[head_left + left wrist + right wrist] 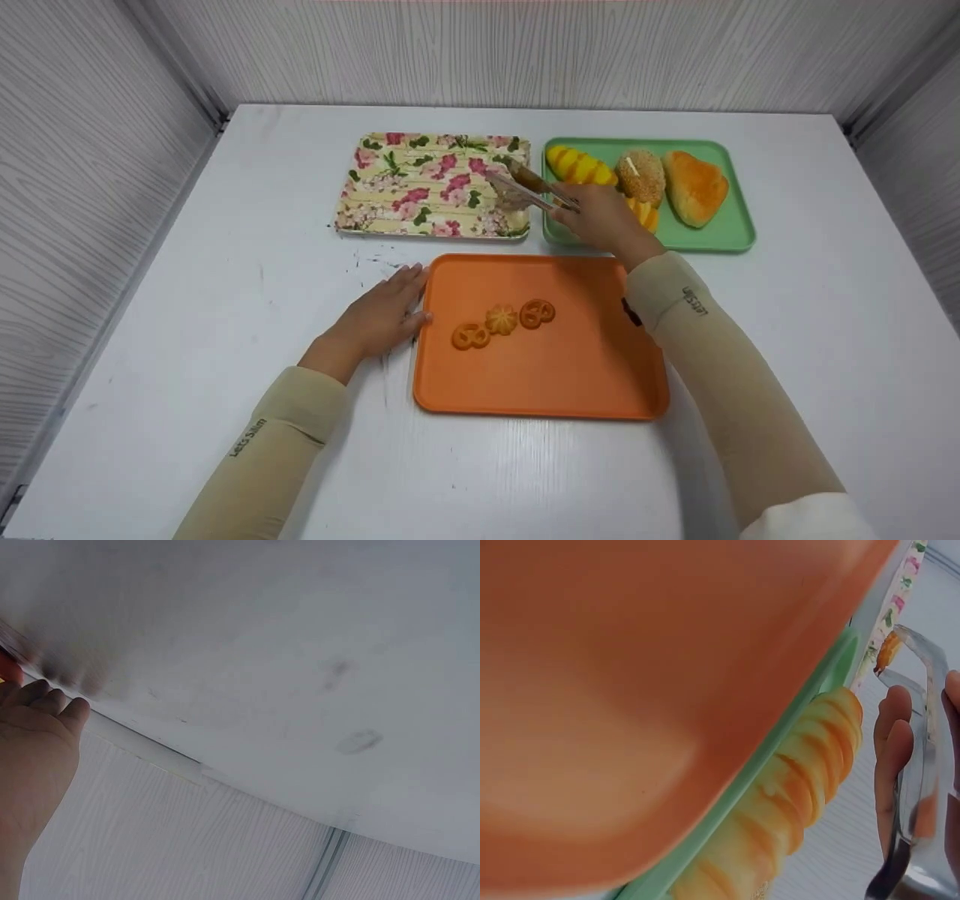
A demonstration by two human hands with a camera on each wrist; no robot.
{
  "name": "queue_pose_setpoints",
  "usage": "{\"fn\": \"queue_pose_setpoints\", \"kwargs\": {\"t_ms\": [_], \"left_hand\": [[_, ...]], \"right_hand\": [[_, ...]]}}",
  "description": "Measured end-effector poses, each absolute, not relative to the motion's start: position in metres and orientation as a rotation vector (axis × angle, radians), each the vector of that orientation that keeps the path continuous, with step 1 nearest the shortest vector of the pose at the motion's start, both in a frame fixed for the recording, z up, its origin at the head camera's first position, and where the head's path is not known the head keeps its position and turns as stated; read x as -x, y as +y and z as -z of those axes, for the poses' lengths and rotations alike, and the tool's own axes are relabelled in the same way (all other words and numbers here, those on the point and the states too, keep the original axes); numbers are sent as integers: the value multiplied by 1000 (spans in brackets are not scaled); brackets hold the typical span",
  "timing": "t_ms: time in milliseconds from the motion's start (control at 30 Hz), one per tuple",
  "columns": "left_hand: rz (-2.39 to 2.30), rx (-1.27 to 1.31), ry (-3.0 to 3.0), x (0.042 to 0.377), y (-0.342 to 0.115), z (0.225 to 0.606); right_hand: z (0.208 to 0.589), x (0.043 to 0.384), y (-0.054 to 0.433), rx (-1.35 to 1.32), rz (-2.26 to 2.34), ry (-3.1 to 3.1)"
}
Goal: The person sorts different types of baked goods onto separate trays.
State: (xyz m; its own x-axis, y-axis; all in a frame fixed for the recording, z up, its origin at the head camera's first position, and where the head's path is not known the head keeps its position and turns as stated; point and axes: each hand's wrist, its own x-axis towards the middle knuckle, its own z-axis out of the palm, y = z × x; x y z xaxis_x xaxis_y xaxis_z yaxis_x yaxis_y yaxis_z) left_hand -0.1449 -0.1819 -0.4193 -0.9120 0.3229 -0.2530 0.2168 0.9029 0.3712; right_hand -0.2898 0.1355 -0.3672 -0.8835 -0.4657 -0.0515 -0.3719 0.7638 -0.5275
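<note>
My right hand [606,217] grips metal tongs [534,196], whose tips reach over the right end of the floral tray [420,172]. In the right wrist view a small golden-brown piece [887,652], perhaps a cookie, sits between the tong tips; its full shape cannot be made out. My left hand [379,319] lies with extended fingers against the left edge of the orange tray [525,382]. On that tray, two pretzel-shaped cookies [470,336] flank a flower-shaped cookie [502,320] in a slanting row.
Behind my right hand, a green tray [739,236] holds a yellow striped bread [581,165], a seeded bun [641,176], a golden bun [696,187] and a partly hidden twisted bread [802,776]. The white table [187,315] meets pale wood-grain walls [525,52] at the back and sides.
</note>
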Motion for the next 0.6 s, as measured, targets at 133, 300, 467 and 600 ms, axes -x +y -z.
{"fn": "queue_pose_setpoints", "kwargs": {"t_ms": [133,300,467,600], "left_hand": [[-479,-401,2757,145,-181,420],[-478,-400,2753,145,-181,419],[-486,-390,2750,144,-181,418],[-487,-401,2750,144,-181,418]], "right_hand": [[369,292,131,627,776,2789],[372,294,127,629,747,2798],[375,297,123,663,718,2817],[376,298,120,655,704,2811]]}}
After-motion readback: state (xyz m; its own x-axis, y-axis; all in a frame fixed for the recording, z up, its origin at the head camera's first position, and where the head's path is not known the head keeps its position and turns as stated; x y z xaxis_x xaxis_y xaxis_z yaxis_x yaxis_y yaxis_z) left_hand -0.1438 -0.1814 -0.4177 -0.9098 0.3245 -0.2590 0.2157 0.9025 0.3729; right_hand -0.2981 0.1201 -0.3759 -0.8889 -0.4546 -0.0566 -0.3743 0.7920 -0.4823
